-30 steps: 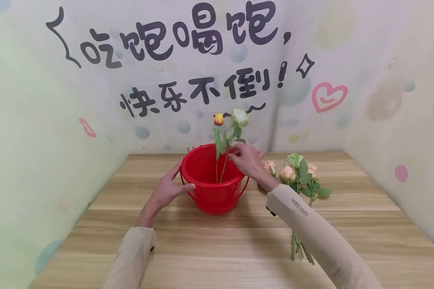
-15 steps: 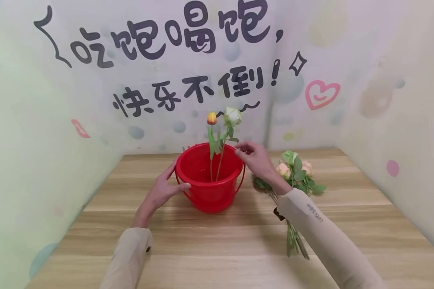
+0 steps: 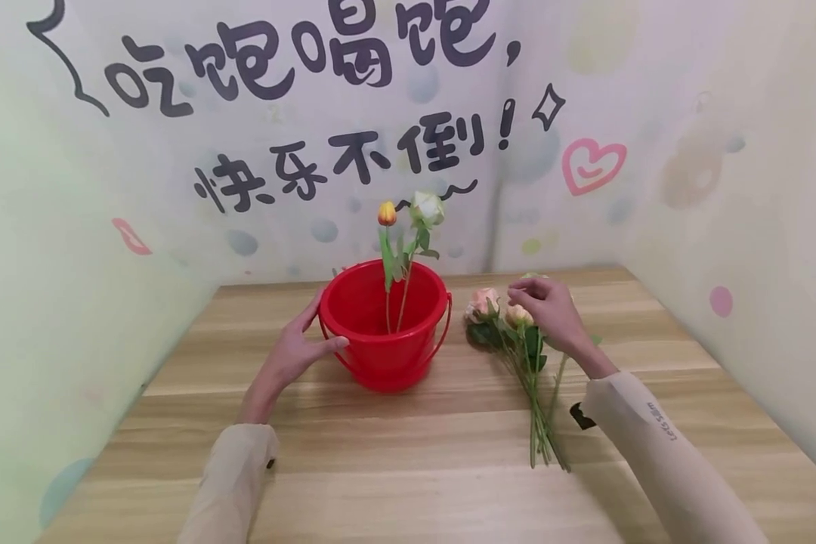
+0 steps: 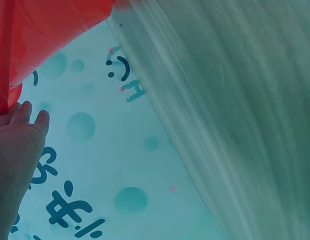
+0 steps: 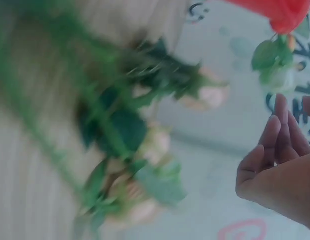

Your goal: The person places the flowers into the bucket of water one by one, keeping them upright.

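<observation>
In the head view a red bucket [image 3: 384, 355] stands on the table. From it rise an orange-yellow tulip [image 3: 387, 214] and a white rose [image 3: 427, 209], their stems leaning close together. My left hand [image 3: 295, 353] rests against the bucket's left side, its thumb at the front of the rim and its fingers stretched along the wall. My right hand [image 3: 551, 306], loosely bent and holding nothing, hovers over a bunch of artificial roses. A pink rose [image 3: 484, 302] shows left of that hand, which hides some other blooms. Blurred pink roses [image 5: 207, 92] appear in the right wrist view.
The green stems [image 3: 539, 423] of the bunch point toward the front of the wooden table [image 3: 394, 483]. The bucket's red handle [image 3: 442, 332] hangs on its right side. Behind is a printed wall [image 3: 299, 242] with dark lettering.
My right hand has let go of the white rose's stem and moved right, over the rose bunch. The white rose stays in the bucket. My left hand keeps its place on the bucket.
</observation>
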Demonstrator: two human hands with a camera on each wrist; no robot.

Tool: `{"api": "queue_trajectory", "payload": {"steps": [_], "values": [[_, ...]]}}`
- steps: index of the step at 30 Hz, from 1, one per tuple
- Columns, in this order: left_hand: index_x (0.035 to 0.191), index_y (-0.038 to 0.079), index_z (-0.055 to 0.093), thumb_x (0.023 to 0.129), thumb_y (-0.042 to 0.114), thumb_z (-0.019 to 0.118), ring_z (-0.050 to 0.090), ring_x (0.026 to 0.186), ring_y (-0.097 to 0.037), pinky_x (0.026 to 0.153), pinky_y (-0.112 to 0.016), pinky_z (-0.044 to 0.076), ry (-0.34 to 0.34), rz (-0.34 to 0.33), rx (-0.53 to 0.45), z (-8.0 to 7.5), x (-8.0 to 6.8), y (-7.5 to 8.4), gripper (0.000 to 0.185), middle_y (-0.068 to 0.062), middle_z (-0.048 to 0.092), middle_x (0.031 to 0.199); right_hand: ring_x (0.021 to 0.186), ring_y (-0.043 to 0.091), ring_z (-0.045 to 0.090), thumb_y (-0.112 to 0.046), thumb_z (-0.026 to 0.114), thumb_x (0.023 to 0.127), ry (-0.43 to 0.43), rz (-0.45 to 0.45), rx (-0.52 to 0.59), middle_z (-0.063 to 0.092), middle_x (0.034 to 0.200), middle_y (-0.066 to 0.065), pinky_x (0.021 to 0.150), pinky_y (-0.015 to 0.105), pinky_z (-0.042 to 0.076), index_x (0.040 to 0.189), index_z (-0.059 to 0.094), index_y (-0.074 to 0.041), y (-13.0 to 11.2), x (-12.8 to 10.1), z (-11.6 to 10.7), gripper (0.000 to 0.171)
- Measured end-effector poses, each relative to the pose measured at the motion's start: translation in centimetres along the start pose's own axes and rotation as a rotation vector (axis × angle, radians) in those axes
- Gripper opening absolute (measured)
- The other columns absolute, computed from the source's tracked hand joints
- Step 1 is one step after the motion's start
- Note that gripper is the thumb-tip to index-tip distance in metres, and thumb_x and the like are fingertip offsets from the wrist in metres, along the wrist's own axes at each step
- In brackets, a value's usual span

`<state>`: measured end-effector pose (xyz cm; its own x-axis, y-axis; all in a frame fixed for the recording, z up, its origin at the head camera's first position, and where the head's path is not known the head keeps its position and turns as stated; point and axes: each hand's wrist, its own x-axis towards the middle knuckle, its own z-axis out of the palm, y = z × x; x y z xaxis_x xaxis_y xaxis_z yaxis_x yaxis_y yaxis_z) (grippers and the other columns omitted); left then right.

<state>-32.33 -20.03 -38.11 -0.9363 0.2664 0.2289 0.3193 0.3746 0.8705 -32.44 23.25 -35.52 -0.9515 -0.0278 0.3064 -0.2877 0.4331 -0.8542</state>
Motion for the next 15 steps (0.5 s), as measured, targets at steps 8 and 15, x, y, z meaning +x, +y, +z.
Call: {"api": "queue_trajectory", "payload": {"steps": [8, 15], "values": [[0.166, 0.029, 0.023, 0.087, 0.039, 0.084, 0.022, 0.153, -0.036, 0.101, -0.060, 0.050, 0.001, -0.004, -0.004, 0.0, 0.1, 0.0, 0.100, -0.003, 0.030, 0.167, 0.105, 0.037, 0.066, -0.020, 0.061, 0.105, -0.041, 0.161, -0.074, 0.072, 0.106, 0.024, 0.086, 0.036, 0.052, 0.120, 0.065, 0.013, 3.8, -2.4, -2.2, 0.036], [0.166, 0.030, 0.022, 0.087, 0.038, 0.083, 0.022, 0.153, -0.036, 0.102, -0.060, 0.049, -0.001, -0.005, -0.004, -0.1, 0.1, -0.1, 0.100, -0.004, 0.030, 0.168, 0.107, 0.038, 0.063, -0.018, 0.059, 0.104, -0.064, 0.270, -0.151, 0.070, 0.110, 0.025, 0.079, 0.037, 0.049, 0.117, 0.064, 0.015, 6.0, -4.2, -3.8, 0.036]]}}
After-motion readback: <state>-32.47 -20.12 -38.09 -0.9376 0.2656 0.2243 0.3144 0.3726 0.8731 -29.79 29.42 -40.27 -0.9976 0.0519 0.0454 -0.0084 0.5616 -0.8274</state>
